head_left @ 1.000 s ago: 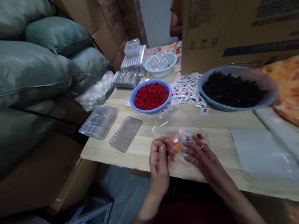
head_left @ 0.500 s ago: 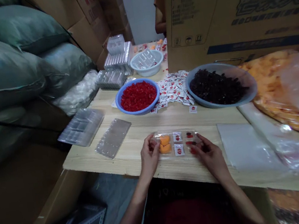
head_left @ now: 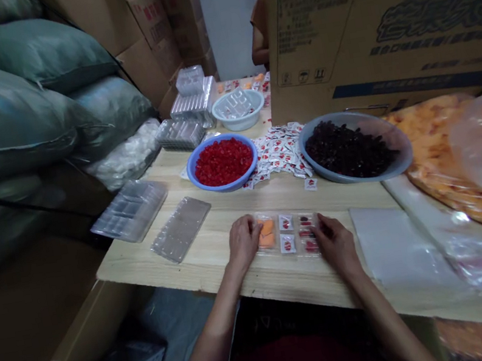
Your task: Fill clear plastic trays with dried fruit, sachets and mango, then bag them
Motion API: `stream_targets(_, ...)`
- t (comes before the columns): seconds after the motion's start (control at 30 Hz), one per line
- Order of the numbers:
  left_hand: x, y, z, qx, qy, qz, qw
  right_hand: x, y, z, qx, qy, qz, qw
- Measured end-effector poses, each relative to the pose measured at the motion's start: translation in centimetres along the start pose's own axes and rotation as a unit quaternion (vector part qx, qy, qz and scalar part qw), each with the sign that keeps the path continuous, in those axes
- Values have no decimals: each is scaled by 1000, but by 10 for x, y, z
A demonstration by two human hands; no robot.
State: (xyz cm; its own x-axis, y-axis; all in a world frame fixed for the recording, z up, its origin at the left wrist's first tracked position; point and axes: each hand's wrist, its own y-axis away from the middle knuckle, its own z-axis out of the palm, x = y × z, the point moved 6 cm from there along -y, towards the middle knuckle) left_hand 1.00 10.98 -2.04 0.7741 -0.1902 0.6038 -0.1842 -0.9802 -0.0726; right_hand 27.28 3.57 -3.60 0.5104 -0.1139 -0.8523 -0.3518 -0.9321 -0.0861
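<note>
A clear plastic tray (head_left: 299, 246) lies on the table in front of me. Orange pieces (head_left: 266, 235) fill its left end, two small white sachets (head_left: 285, 223) with red print sit in the middle, and red and dark pieces (head_left: 310, 246) are at the right. My left hand (head_left: 243, 243) is closed at the tray's left end, its fingertips beside the orange pieces. At the opposite end, my right hand (head_left: 337, 244) holds the edge with bent fingers; its fingertips partly cover the red pieces.
Beyond the tray stand a blue bowl of red pieces (head_left: 192, 167), a heap of sachets (head_left: 281, 150) and a bowl of dark pieces (head_left: 404, 147). Empty trays (head_left: 181, 230) lie left; plastic bags (head_left: 390, 242) lie right. A large carton (head_left: 311, 21) partly hides another person (head_left: 260, 35).
Both hands stay at the tray's ends, with their fingers shifted a little; the left fingers are now more bunched on the edge. The view has tilted slightly, so the background sits lower.
</note>
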Motion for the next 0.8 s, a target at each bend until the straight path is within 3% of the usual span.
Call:
stream_targets(0.1, 10, 2, 0, -5, -27, 10, 1000, 4, 2, -3, -16, -12, 34, 999)
stream_targets(0.2, 12, 1, -2, 3, -46, -11, 999, 0, 8, -6, -23, 44, 12, 999)
stream_targets(0.33, 12, 8, -2, -32, -23, -13, 999, -5, 21, -8, -11, 110, 1, 994)
stream_targets(0.43, 16, 30, -3, -45, 45, 5, 998, -2, 37, -10, -18, 58, 19, 998)
stream_targets(0.53, 13, 56, 1, -40, 159, -40, 986, 5, 55, -14, -32, -68, 78, 994)
stream_targets(0.63, 8, 76, 13, -56, 341, -142, 928, 5, 70, -19, -65, -231, 153, 959)
stream_targets(0.73, 14, 88, 25, -108, 519, -226, 818, -4, 79, -26, -94, -332, 205, 916)
stream_targets(0.8, 28, 95, 31, -181, 586, -244, 751, -13, 80, -32, -98, -362, 213, 902)
